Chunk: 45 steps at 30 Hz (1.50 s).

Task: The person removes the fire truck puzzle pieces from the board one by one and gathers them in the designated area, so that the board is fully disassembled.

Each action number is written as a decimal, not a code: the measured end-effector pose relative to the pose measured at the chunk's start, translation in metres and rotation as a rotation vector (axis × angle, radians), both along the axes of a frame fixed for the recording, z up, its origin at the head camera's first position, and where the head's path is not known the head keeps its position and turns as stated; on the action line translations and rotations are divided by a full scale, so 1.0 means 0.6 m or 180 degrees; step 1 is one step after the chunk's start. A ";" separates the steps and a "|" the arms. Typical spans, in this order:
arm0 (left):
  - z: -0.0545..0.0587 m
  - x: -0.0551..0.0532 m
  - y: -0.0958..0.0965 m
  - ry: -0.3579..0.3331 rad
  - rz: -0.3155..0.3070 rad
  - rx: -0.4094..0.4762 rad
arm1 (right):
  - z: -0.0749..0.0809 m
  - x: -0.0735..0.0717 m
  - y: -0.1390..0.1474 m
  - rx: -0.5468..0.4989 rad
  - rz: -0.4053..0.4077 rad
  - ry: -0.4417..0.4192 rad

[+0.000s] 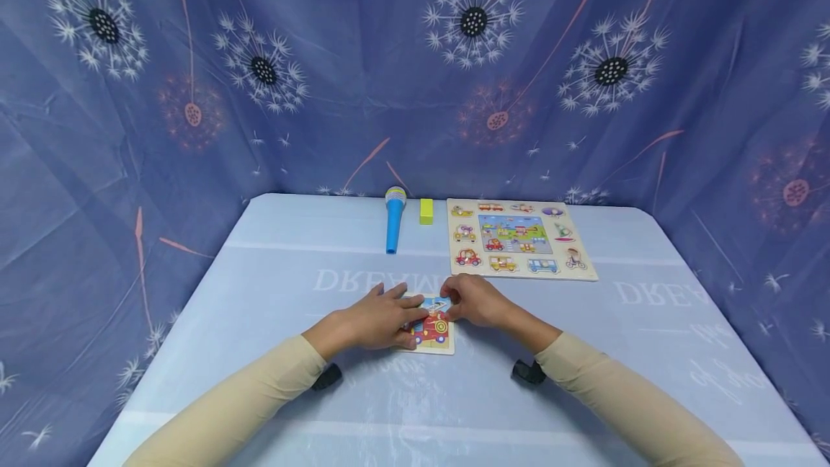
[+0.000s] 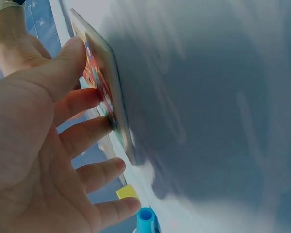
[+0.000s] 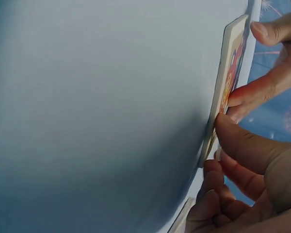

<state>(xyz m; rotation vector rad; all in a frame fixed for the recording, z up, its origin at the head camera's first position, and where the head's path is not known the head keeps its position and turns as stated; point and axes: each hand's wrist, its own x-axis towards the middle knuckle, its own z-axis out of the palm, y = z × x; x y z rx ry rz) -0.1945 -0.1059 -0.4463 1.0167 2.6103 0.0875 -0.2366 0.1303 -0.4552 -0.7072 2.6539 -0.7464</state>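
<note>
A small wooden jigsaw puzzle point(image 1: 442, 343) with a red fire truck picture lies flat on the table, its left part covered by my left hand point(image 1: 382, 319). The fingers of that hand are spread, and in the left wrist view the thumb point(image 2: 73, 58) and two fingertips touch the picture. At the puzzle's upper right corner, my right hand point(image 1: 478, 301) pinches a puzzle piece point(image 3: 218, 154) between thumb and index finger; the fingers hide most of it. Its other fingers are curled under, beside the board's edge.
Behind the hands stand a blue toy microphone point(image 1: 393, 225) and a yellow block point(image 1: 426, 212). A larger wooden vehicle puzzle board point(image 1: 570, 272) lies at the back right. A blue dandelion-print curtain point(image 1: 363, 92) borders the table's far side. Pale lettering marks the light blue tablecloth point(image 1: 272, 294).
</note>
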 end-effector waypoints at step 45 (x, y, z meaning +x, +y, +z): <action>-0.003 0.010 0.000 0.0096 -0.0070 0.0095 | 0.011 -0.020 0.299 0.0639 0.0438 0.0739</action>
